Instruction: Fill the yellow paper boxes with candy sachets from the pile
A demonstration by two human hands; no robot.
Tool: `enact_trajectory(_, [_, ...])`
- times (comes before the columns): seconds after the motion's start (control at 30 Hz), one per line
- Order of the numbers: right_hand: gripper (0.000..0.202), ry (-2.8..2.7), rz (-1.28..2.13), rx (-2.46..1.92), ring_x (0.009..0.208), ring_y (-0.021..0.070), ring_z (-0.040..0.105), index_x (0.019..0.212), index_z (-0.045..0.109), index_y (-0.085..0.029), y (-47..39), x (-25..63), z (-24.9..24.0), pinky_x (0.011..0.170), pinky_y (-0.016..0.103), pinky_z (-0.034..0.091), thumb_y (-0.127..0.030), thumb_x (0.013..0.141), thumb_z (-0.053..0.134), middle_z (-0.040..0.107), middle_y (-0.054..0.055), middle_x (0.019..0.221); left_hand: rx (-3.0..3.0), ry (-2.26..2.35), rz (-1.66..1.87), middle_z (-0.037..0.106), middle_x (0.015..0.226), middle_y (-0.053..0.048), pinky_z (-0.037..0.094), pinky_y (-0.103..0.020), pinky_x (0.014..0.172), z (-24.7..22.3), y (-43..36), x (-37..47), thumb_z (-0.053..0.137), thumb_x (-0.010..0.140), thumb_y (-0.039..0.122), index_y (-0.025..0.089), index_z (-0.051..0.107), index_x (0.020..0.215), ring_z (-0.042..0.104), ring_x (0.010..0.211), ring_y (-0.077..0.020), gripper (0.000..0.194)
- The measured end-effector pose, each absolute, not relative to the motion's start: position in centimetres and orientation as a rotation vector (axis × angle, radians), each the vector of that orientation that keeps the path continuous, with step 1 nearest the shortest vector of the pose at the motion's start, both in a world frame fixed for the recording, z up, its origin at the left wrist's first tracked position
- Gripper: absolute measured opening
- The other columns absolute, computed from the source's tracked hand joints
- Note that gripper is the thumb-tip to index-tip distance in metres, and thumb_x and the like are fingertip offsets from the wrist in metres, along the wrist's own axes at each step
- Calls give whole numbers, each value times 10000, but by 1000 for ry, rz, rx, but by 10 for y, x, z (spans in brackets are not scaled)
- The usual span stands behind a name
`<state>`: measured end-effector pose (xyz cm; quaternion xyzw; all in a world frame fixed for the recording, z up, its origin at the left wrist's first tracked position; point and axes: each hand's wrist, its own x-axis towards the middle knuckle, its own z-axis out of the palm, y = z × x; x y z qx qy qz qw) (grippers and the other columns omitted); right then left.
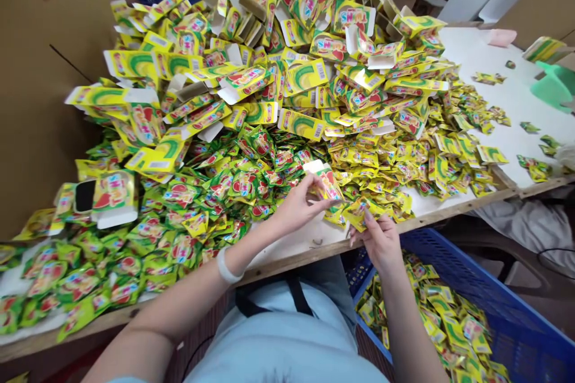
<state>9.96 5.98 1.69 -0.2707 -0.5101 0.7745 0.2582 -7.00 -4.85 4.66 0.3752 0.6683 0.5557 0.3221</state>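
A small open box point(330, 182) with a white flap is held in my left hand point(302, 203), its fingers curled round it just above the table's front edge. Beside it, my right hand point(380, 238) pinches a yellow candy packet point(356, 215) between thumb and fingers, close to the box's lower end. Green packets point(179, 191) with watermelon pictures lie heaped left of my hands. Yellow packets point(381, 158) are piled behind and to the right. Farther back rises a large heap of yellow cardboard boxes point(305, 78), many with open flaps.
A blue crate point(507, 305) with yellow boxes or packets stands below the table edge at right. The white table point(471, 51) carries scattered packets and a green scoop-like item point(552, 87). Brown cardboard point(40, 90) rises at left. A dark device point(85, 196) lies near the left boxes.
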Motion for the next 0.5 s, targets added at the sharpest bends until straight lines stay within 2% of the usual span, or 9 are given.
enact_trajectory(0.1, [332,-1418,2269,-637,501,163,626,847,615,-212,45,88,20,481,314,576,-512,784,741,636,-24,588,871,1606,1526,688,1008,-68,567,-315,712,48,-74,-66,667,836,440,240,390,1345,688,773,-175,614])
enact_trajectory(0.17, [346,-1452,2355,-610,457,152,604,851,610,-208,33,84,18,459,306,566,-527,793,729,630,-29,575,836,1548,1505,700,1034,-90,572,-339,757,50,-88,-69,687,814,445,229,379,1412,695,832,-197,706])
enact_trajectory(0.3, [357,-1569,2515,-532,411,109,576,964,605,-201,13,85,17,418,252,534,-512,822,710,675,-18,693,772,1550,1477,701,1140,-120,544,-416,915,55,-106,-73,647,804,560,162,615,1200,657,1064,-277,563])
enact_trajectory(0.37, [322,-1663,2525,-503,405,98,565,1006,607,-204,12,88,24,402,228,513,-465,844,703,666,-25,693,774,1608,1473,707,1158,-103,487,-437,1016,56,-109,-72,619,822,580,176,662,1127,611,1161,-286,509])
enact_trajectory(0.43, [270,-1699,2404,-519,387,94,537,988,614,-213,18,89,36,362,210,472,-424,847,708,632,-40,645,778,1624,1479,723,1114,-86,487,-435,1011,57,-109,-68,612,828,585,193,671,1106,617,1136,-276,484])
enact_trajectory(0.5, [225,-1648,2188,-538,376,81,501,964,619,-231,30,87,51,330,200,425,-391,841,718,624,-37,677,765,1559,1477,734,1017,-86,536,-406,910,55,-108,-64,614,825,586,179,665,1072,659,1003,-257,479])
